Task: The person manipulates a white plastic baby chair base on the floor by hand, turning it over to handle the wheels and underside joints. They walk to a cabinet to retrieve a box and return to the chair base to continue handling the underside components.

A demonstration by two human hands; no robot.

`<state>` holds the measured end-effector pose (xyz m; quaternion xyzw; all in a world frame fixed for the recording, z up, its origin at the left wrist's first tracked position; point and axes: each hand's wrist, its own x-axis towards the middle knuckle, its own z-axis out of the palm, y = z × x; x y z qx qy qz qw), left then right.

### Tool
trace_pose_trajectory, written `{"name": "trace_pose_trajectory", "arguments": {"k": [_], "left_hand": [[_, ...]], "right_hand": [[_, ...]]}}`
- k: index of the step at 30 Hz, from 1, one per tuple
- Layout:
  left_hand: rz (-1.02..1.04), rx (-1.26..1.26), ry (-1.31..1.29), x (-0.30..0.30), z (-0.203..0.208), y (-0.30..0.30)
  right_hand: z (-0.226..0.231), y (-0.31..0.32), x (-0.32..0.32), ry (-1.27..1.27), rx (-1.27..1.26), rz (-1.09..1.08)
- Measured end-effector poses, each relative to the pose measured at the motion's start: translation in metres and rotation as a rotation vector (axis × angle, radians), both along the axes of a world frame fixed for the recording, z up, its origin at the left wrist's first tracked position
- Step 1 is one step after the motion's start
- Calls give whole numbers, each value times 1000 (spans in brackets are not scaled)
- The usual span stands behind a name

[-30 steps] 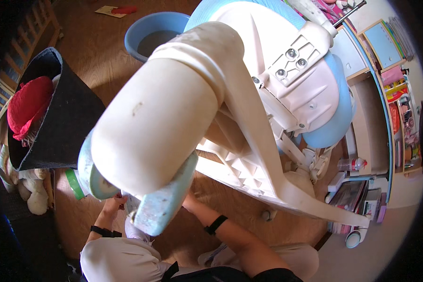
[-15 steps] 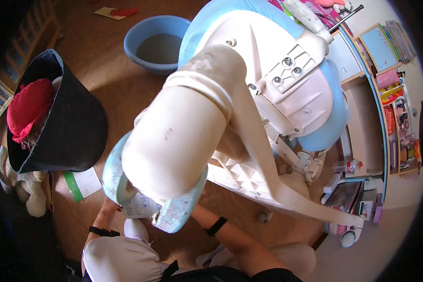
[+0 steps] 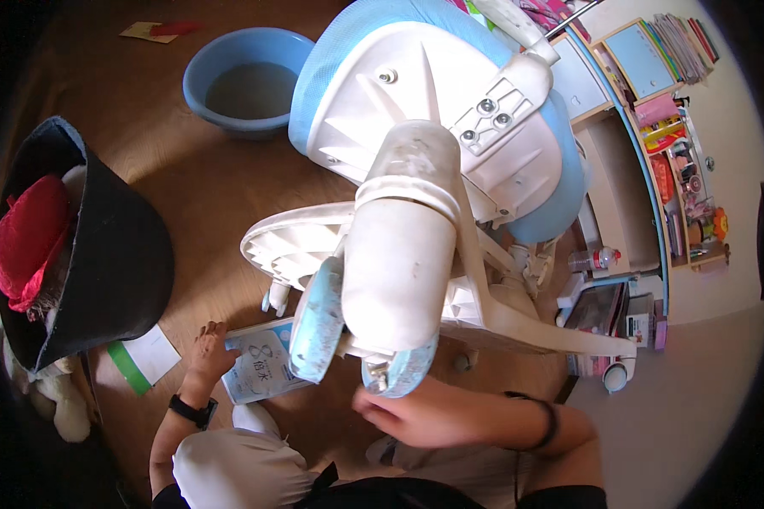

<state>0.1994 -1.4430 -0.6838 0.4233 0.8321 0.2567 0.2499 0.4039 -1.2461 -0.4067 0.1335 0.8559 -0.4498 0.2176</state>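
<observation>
A white swivel chair with a light blue mesh seat (image 3: 433, 51) lies tipped over. One base leg points toward me, ending in a white rounded cap (image 3: 396, 271) and a worn pale blue caster (image 3: 317, 327). My left hand (image 3: 212, 352) is low on the left, fingers apart, beside a flat white and pale blue printed packet (image 3: 259, 369) on the floor. Nothing shows in that hand. My right hand (image 3: 407, 416) is just below the caster, fingers curled. The caster covers its fingertips, so what they grip, if anything, cannot be made out.
A black bin (image 3: 123, 246) holding a red cloth item (image 3: 30, 242) stands at left. A blue basin (image 3: 250, 114) of murky water sits behind. At right are an open wooden shelf unit (image 3: 628, 191) and a plastic bottle (image 3: 594, 259). A green-and-white card (image 3: 148, 356) lies near my left hand.
The leg end with the caster has swung right and down in view, uncovering another part of the base. My left hand has come out from behind the caster, and the right has shifted right.
</observation>
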Motion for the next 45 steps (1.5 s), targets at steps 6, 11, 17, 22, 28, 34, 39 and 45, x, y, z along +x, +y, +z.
{"name": "trace_pose_trajectory", "arguments": {"k": [6, 11, 17, 22, 28, 34, 39, 45], "left_hand": [[49, -286, -48, 4, -16, -24], [61, -275, -87, 0, -16, -20], [5, 68, 24, 10, -35, -39], [253, 260, -344, 14, -85, -69], [92, -205, -63, 12, -23, -33], [161, -144, -147, 18, -43, -45], [210, -86, -234, 21, -64, -56], [277, 1, -358, 18, -101, -70]], "right_hand": [[129, 61, -13, 212, 669, -254], [132, 166, -57, 615, 1416, 141], [99, 225, -97, 804, 1636, 333], [88, 258, -111, 816, 1496, 251], [95, 266, -116, 737, 1352, 236], [94, 266, -116, 745, 1344, 239], [91, 266, -117, 730, 1382, 218], [93, 262, -116, 707, 1377, 170]]}}
